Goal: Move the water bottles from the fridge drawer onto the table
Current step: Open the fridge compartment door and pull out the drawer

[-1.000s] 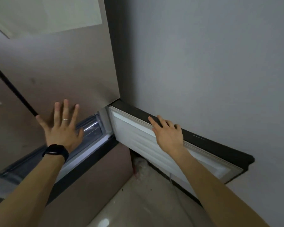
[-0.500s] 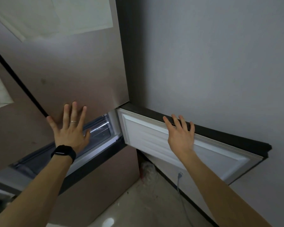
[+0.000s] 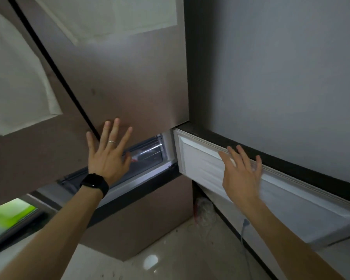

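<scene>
Reaching out with both arms, the person has the left hand (image 3: 107, 156) and the right hand (image 3: 240, 174) wide apart. The fingers are straight and spread, and they hold nothing.

The open door (image 3: 291, 199) of the fridge stands out to the side, with its white inside showing. The right hand is at the top edge of the open door, maybe to push it wider and make room. It is blurry, so I cannot tell if it touches. The left hand is to the left of the open door, in front of the gap.

Just left of the open door, in that gap, sits the fridge drawer (image 3: 150, 152) with its clear front. Something shiny with a bit of red shows in it. It may be one of the water bottles, but I cannot be sure. I think the drawer has to be pulled out next. No table shows.
</scene>
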`<move>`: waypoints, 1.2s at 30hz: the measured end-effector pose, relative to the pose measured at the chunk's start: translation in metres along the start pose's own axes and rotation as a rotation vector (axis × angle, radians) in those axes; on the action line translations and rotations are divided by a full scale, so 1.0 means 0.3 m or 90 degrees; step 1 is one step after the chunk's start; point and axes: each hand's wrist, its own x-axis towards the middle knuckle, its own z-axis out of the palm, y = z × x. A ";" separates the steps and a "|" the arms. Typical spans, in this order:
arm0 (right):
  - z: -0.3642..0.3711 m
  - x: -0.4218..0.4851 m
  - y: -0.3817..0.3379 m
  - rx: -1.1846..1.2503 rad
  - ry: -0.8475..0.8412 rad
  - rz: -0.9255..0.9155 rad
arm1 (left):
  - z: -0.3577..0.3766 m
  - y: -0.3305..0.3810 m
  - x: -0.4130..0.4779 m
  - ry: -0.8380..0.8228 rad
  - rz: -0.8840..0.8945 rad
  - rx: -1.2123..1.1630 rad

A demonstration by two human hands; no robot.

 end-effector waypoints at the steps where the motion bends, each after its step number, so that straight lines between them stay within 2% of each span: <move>1: 0.021 -0.009 -0.046 0.049 0.011 -0.036 | -0.003 -0.026 -0.017 0.010 -0.003 0.009; 3: 0.074 -0.022 -0.156 0.177 -0.028 -0.069 | -0.008 -0.088 -0.055 0.025 -0.013 0.029; 8: 0.234 -0.017 -0.444 0.448 -0.280 -0.070 | -0.009 -0.272 -0.141 0.051 -0.010 0.117; 12: 0.374 0.038 -0.671 0.540 -0.424 -0.080 | 0.027 -0.429 -0.154 0.080 0.122 0.204; 14: 0.447 0.068 -0.780 0.586 -0.472 -0.046 | 0.059 -0.476 -0.146 0.113 0.174 0.259; 17: 0.539 0.118 -0.929 0.683 -0.535 0.076 | 0.109 -0.492 -0.140 0.162 0.192 0.300; 21: 0.614 0.184 -1.085 0.946 -0.643 0.408 | 0.136 -0.506 -0.139 0.198 0.208 0.298; 24: 0.656 0.217 -1.150 1.161 -0.637 0.578 | 0.131 -0.500 -0.136 0.212 0.203 0.283; 29: 0.702 0.230 -1.188 1.345 -0.580 0.645 | 0.116 -0.492 -0.121 0.210 0.199 0.275; 36: 0.722 0.238 -1.215 1.227 -0.549 0.630 | 0.097 -0.483 -0.120 0.181 0.196 0.266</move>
